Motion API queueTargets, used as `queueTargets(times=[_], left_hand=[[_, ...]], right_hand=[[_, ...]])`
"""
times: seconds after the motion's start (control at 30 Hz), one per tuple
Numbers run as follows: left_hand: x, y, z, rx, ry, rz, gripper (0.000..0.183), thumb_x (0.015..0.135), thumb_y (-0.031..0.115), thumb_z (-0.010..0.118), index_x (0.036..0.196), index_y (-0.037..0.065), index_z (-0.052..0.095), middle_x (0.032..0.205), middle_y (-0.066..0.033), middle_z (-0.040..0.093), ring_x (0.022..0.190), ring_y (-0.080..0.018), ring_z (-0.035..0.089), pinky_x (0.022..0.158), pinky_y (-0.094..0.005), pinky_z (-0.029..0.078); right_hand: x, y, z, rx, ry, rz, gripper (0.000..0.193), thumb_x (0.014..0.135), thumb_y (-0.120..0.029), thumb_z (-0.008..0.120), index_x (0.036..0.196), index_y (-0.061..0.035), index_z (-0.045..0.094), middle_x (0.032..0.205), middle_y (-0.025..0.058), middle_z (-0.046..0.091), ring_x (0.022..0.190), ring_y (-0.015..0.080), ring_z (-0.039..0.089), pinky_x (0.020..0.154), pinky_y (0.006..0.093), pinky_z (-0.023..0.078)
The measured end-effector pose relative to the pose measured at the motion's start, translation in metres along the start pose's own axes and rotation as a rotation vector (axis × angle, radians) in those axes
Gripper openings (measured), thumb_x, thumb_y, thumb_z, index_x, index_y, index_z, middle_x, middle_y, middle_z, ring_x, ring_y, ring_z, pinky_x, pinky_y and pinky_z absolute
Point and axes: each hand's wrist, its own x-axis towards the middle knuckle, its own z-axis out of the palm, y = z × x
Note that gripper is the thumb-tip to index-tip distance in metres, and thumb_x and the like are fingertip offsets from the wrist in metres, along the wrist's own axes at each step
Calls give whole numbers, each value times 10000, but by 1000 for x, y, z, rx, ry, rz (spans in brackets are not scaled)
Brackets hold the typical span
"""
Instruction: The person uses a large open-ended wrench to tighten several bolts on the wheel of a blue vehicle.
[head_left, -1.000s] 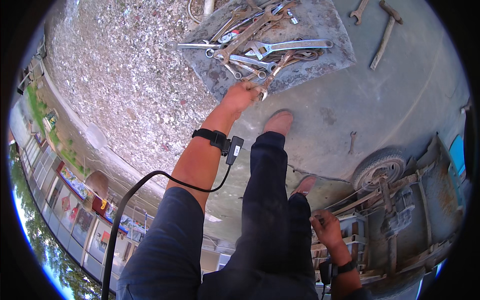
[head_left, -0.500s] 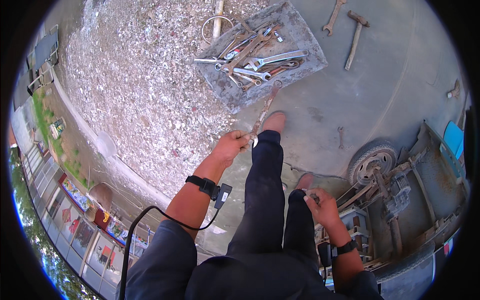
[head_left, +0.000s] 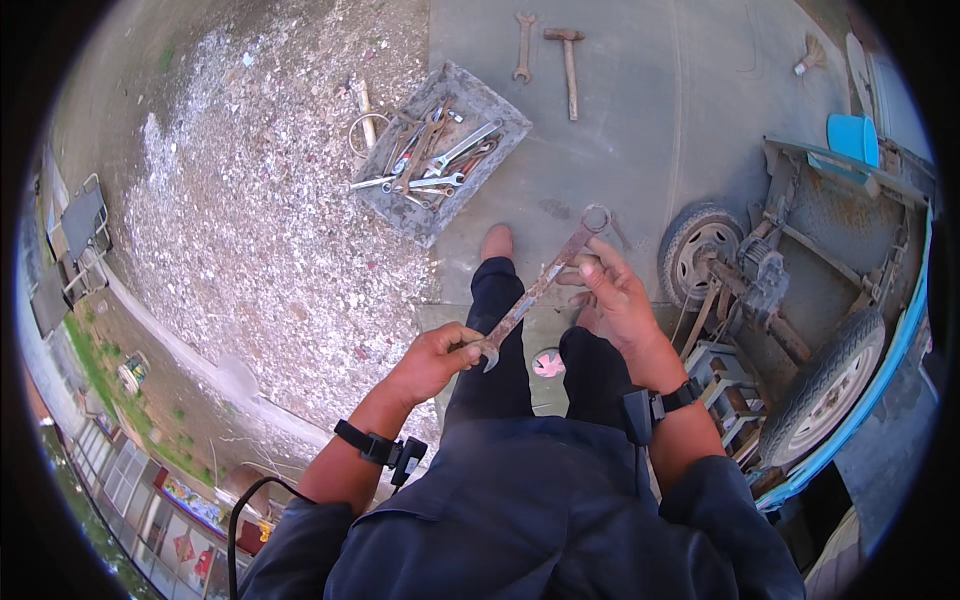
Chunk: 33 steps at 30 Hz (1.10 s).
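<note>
I hold a long rusty combination wrench (head_left: 540,285) slantwise in front of my legs. My left hand (head_left: 437,357) grips its lower open-jaw end. My right hand (head_left: 612,294) pinches the shaft just below the ring end, fingers curled around it. Both wrists wear dark bands with small devices. Ahead on the concrete lies a grey mat (head_left: 487,110) covered with several wrenches and other hand tools.
A loose wrench (head_left: 523,47) and a hammer (head_left: 568,58) lie on the concrete beyond the mat. A small cart with two tyred wheels (head_left: 692,244) and a rusty frame stands at my right. Gravel (head_left: 260,220) spreads to the left. A pink object (head_left: 547,364) lies between my feet.
My left hand has drawn the wrench back from the tool mat toward my body. My right hand has risen from my side and taken hold of the wrench's upper end.
</note>
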Motion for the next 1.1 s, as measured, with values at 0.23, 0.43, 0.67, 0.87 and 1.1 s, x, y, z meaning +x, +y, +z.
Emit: queueTargets(times=[0.23, 0.43, 0.67, 0.87, 1.1], left_hand=[[-17, 48, 43, 303, -129, 31, 214, 949, 163, 638, 1087, 4, 674, 952, -52, 677, 863, -110, 606, 810, -282, 497], [-17, 86, 113, 281, -304, -129, 203, 991, 162, 585, 1117, 4, 603, 971, -65, 683, 845, -122, 633, 775, -274, 510], [2, 162, 298, 729, -632, 54, 232, 1010, 192, 552, 1148, 7, 568, 895, -61, 687, 775, -116, 650, 676, -280, 509], [8, 180, 438, 864, -734, 387, 214, 1002, 184, 551, 1097, -5, 584, 849, -40, 671, 707, -83, 611, 598, -242, 464], [23, 145, 524, 878, -608, 352, 238, 1005, 193, 538, 1097, -22, 582, 825, -66, 656, 684, -119, 638, 615, -279, 505]], right_hand=[[-61, -5, -60, 206, 120, -148, 252, 992, -181, 571, 1215, -63, 574, 1062, 45, 680, 924, 146, 673, 745, 262, 523], [-147, 8, -122, 315, 206, -262, 221, 997, -236, 602, 1157, -84, 605, 987, 47, 701, 864, 130, 681, 723, 244, 518], [-273, 11, -206, 447, 490, -529, 364, 988, -295, 606, 1247, -41, 577, 1028, 78, 699, 887, 163, 685, 738, 275, 502], [-341, 46, -229, 481, 555, -518, 392, 1000, -298, 580, 1288, -33, 560, 1065, 116, 692, 901, 192, 696, 746, 279, 505], [-370, 91, -251, 631, 645, -520, 361, 1005, -254, 576, 1296, -41, 563, 1047, 124, 695, 886, 195, 700, 736, 278, 508]])
